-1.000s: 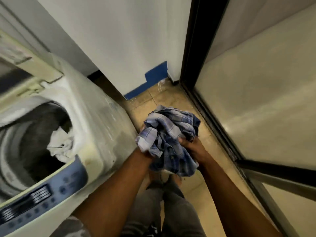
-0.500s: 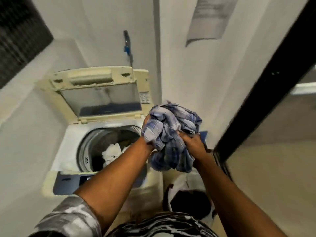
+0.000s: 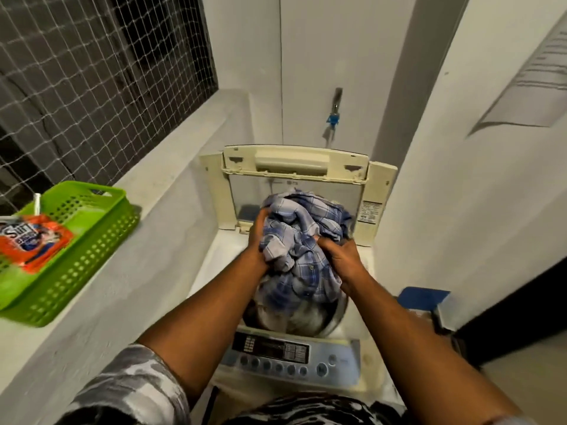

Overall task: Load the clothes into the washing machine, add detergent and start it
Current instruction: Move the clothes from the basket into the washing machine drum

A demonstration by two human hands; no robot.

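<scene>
Clothes first: you hold a bunched blue plaid shirt (image 3: pixel 302 240) directly over the open drum (image 3: pixel 325 320) of the washing machine (image 3: pixel 380 191), lid (image 3: pixel 296 162) standing upright behind it. Your left hand (image 3: pixel 257 240) grips the bundle's left side, fingers curled into the cloth; your right hand (image 3: pixel 342 259) pinches folds on the right. Loading step, not finished. Next move, likely: lower, let go with both hands, tuck stray hem inside the rim. Bundle has no clear heading (crumpled); its long axis runs roughly vertical, loose tail hanging into the drum. Detergent pouch (image 3: pixel 30 240) waits in the green basket (image 3: pixel 92 250) on the ledge at left. Control panel (image 3: pixel 291 357) untouched.
</scene>
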